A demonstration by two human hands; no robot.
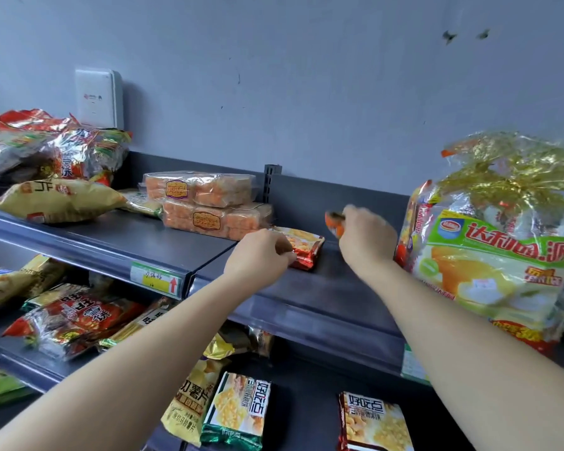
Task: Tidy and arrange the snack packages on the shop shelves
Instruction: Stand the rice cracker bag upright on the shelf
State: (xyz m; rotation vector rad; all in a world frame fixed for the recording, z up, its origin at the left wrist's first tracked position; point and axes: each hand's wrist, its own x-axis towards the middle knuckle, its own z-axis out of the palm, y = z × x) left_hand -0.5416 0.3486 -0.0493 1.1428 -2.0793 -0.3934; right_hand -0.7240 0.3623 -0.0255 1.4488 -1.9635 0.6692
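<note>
My left hand grips the near end of a small red and gold snack packet lying flat on the dark top shelf. To its right, my right hand holds a small orange packet a little above the shelf; that packet is blurred and mostly hidden by my fingers. Two clear packs of orange biscuits are stacked just left of the red packet. A big green and yellow cake bag stands at the right end of the shelf.
Yellow chip bag and a heap of foil bags fill the top shelf's left end. A white wall box hangs behind. Lower shelves hold red foil bags and upright biscuit packs. A price label sits on the shelf edge.
</note>
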